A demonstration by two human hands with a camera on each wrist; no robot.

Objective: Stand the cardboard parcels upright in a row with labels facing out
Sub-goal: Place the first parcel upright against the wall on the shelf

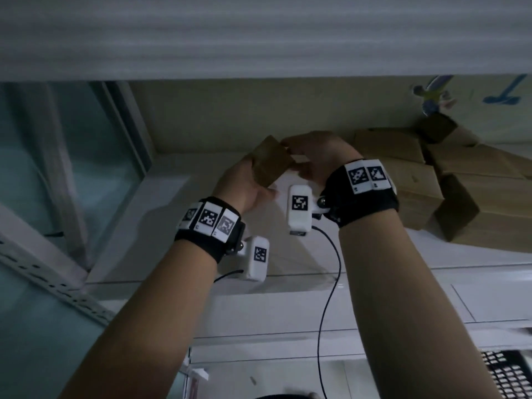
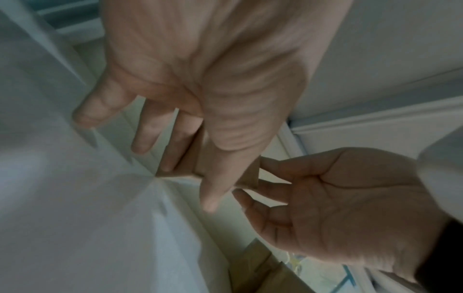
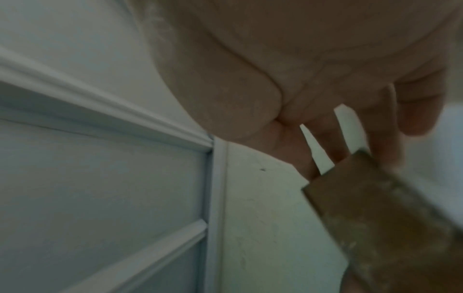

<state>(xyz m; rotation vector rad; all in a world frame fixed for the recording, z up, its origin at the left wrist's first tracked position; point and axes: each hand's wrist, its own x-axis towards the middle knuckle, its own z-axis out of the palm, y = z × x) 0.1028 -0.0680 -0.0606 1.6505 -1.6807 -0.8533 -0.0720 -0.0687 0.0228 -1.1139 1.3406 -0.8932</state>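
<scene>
Both hands hold one small brown cardboard parcel (image 1: 270, 165) tilted in the air above the white shelf (image 1: 184, 223). My left hand (image 1: 253, 177) grips its lower left side, thumb in front and fingers behind. My right hand (image 1: 299, 156) pinches its upper right edge with the fingertips. The left wrist view shows the parcel (image 2: 250, 174) between my left thumb and fingers, with the right hand (image 2: 325, 208) at its far edge. In the right wrist view the parcel (image 3: 375, 228) is blurred under my fingers (image 3: 323, 142). No label shows on it.
A loose pile of brown cardboard parcels (image 1: 426, 180) lies at the right of the shelf, some tipped on a corner. A window frame (image 1: 126, 156) bounds the left. A white board (image 1: 259, 33) overhangs above. A black cable (image 1: 331, 272) hangs from my right wrist.
</scene>
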